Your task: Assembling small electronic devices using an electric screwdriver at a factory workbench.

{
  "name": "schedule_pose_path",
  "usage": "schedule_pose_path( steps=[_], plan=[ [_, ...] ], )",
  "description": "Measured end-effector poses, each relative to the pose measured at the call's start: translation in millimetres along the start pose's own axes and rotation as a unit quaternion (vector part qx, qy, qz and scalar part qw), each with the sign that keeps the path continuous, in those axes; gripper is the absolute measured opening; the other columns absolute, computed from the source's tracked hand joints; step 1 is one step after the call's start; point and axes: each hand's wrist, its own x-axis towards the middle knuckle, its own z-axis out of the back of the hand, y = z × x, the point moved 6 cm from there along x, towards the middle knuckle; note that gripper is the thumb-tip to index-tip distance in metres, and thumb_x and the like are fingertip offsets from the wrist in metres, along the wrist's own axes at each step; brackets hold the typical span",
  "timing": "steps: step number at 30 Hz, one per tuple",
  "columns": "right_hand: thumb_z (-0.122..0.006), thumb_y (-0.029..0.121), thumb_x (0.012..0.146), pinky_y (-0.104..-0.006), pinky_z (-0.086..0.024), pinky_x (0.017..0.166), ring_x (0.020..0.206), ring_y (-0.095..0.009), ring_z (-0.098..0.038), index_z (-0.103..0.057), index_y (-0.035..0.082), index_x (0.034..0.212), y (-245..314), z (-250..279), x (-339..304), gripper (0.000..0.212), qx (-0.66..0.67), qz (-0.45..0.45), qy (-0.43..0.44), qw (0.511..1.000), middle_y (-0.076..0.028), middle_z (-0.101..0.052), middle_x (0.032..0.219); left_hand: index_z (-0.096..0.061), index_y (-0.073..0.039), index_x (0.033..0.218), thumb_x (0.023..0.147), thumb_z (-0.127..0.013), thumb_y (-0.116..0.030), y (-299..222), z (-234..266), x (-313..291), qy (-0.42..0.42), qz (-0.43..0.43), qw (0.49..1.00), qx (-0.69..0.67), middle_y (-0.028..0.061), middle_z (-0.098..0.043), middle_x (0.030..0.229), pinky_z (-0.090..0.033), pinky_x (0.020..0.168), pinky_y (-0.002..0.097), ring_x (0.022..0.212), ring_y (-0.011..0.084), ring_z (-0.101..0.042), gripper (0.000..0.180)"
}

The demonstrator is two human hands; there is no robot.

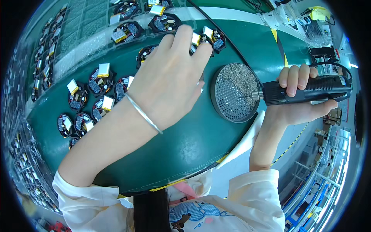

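My right hand point(295, 91) is wrapped round a black electric screwdriver point(309, 89) held level. Its metal tip reaches over a round dark dish point(215, 96) with a perforated plate and many small silver screws point(241, 75). Left of the dish, my left hand point(170, 73) is palm down with its fingers curled over a round circuit board assembly point(196, 39). That assembly shows between two fingers; the fingertips and most of the grip are hidden. Beside it is another assembly point(218, 39). Several similar black assemblies point(101, 80), with silver battery packs, lie to the left.
Clear plastic trays point(83, 50) with more assemblies stand at the far left. A black cable point(232, 40) crosses the green table point(181, 145). Yellow-and-black tape marks the table's near edge. At the back right are clear plastic bags point(284, 17); shelving point(317, 185) stands right.
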Motion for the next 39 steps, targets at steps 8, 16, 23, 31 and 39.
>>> schedule_pose_path(
  steps=[8,16,23,31,39],
  plan=[
    [-0.036,0.076,0.079,-0.0326,-0.041,0.051,0.049,-0.017,-0.047,-0.055,0.008,0.099,-2.5,1.3,2.5,0.074,0.044,-0.015,-0.012,0.999,-0.004,-0.049,0.07,-0.047,-0.003,0.113,0.075,-0.056,0.004,1.5,8.0,-10.4,0.045,0.023,0.991,-0.127,0.018,-0.04,0.11,-0.039,0.089,0.0381,0.1,0.0346,-0.046,0.04],
    [-0.047,0.071,0.078,-0.0259,-0.035,0.05,0.048,-0.01,-0.04,-0.049,0.004,0.096,-6.2,-3.3,-3.6,0.069,0.017,-0.022,-0.091,0.995,-0.001,-0.042,0.067,-0.052,-0.011,0.118,0.069,-0.06,0.003,-11.8,-12.3,-19.7,0.128,-0.058,0.99,0.025,0.0178,-0.041,0.122,-0.039,0.093,0.0438,0.108,0.0399,-0.041,0.052],
    [-0.041,0.071,0.081,-0.0265,-0.035,0.05,0.046,-0.011,-0.038,-0.048,0.004,0.095,-5.2,-1.0,-4.3,0.069,-0.002,-0.032,-0.107,0.994,-0.001,-0.041,0.066,-0.054,-0.008,0.109,0.062,-0.065,-0.001,-16.9,-17.8,-26.5,0.161,-0.102,0.979,0.065,0.016,-0.046,0.111,-0.042,0.088,0.0421,0.103,0.0362,-0.046,0.049],
    [-0.031,0.077,0.08,-0.0335,-0.043,0.048,0.045,-0.019,-0.046,-0.047,0.008,0.092,-7.8,0.3,-1.1,0.071,0.022,-0.041,-0.149,0.988,-0.006,-0.047,0.063,-0.053,-0.009,0.11,0.061,-0.067,0.003,5.0,-6.8,52.3,0.091,-0.228,0.968,0.047,0.013,-0.048,0.106,-0.043,0.087,0.038,0.099,0.0316,-0.048,0.052],
    [-0.029,0.076,0.081,-0.0344,-0.043,0.045,0.043,-0.019,-0.046,-0.047,0.008,0.092,-7.3,0.1,-4.1,0.071,0.049,-0.049,-0.155,0.985,-0.007,-0.046,0.061,-0.055,-0.008,0.107,0.064,-0.072,-0.005,9.7,-7.0,74.0,0.192,-0.176,0.965,0.028,0.012,-0.053,0.1,-0.045,0.082,0.0382,0.094,0.0315,-0.054,0.046]
  ],
)
